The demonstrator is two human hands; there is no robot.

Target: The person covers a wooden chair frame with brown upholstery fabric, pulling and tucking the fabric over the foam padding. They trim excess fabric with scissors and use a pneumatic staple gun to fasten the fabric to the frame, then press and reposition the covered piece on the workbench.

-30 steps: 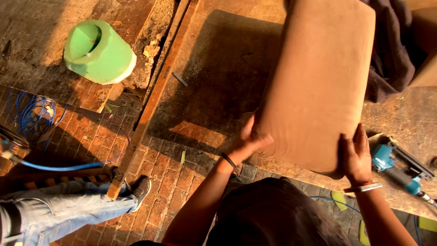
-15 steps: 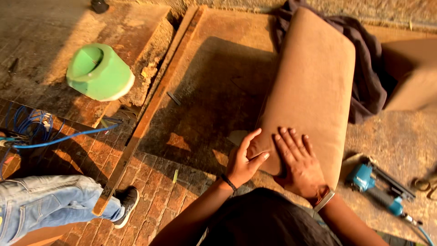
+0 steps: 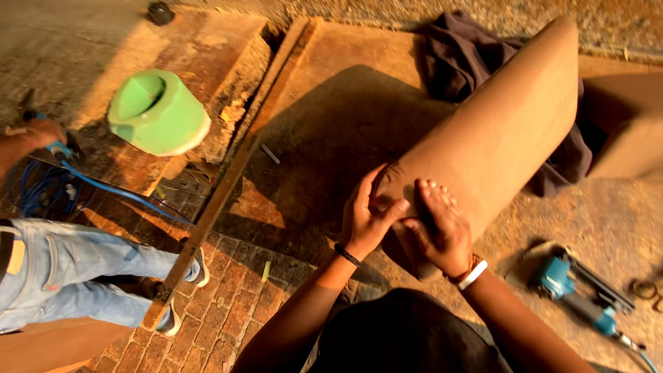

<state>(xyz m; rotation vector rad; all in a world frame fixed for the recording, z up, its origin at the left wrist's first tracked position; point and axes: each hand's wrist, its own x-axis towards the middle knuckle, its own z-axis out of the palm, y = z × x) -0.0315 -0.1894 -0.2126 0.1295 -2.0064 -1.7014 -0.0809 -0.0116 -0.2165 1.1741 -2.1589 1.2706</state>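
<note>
A long tan upholstered cushion lies tilted on the brown board floor, its near end toward me. My left hand pinches the fabric at the cushion's near corner, thumb on top. My right hand, with a white and orange wristband, presses flat on the same end, fingers spread over the fabric edge. Both hands touch each other at the corner. A dark cloth lies under the cushion's far part.
A blue pneumatic staple gun lies at the right. A green plastic tub sits upside down at the left. Another person in jeans stands at the left, a hand on a blue hose. A second tan cushion is far right.
The cushion has swung from upright to slanting right. My right hand slid from its flat face to the near end, joining the left hand at the corner. The other person stepped closer.
</note>
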